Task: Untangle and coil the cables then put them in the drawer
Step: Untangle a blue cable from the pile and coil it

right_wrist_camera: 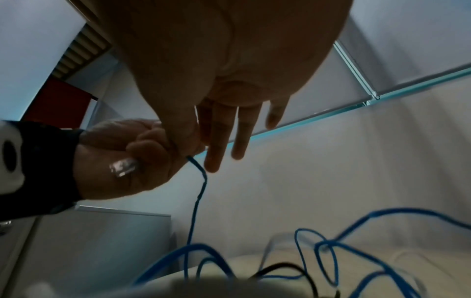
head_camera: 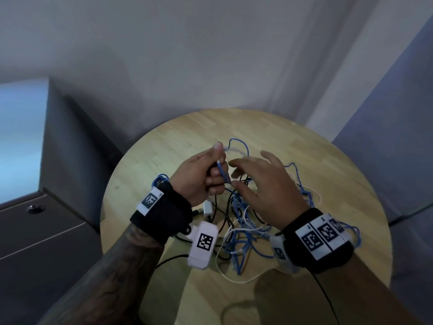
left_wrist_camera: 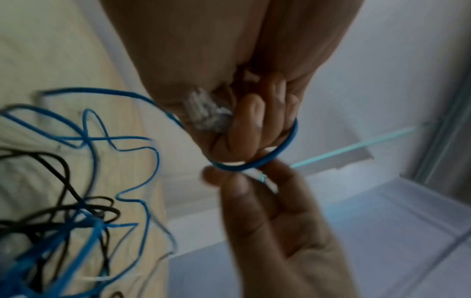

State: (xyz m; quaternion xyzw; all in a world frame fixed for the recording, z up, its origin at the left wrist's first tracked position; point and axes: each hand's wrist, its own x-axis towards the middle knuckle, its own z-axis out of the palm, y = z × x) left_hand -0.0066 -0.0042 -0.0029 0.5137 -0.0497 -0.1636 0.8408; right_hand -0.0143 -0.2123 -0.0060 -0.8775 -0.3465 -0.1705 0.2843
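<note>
A tangle of blue, black and white cables lies on the round wooden table. My left hand is raised above it. Its fingers are curled round the clear plug of the blue cable, which loops round those fingers. From the fist the blue cable hangs down into the pile. My right hand is close beside the left, fingers straight and spread. Its thumb touches the blue cable just below the left fist.
A white adapter with a USB plug lies under my left wrist. A grey cabinet with drawer fronts and a lock stands left of the table. Grey walls close in behind and to the right.
</note>
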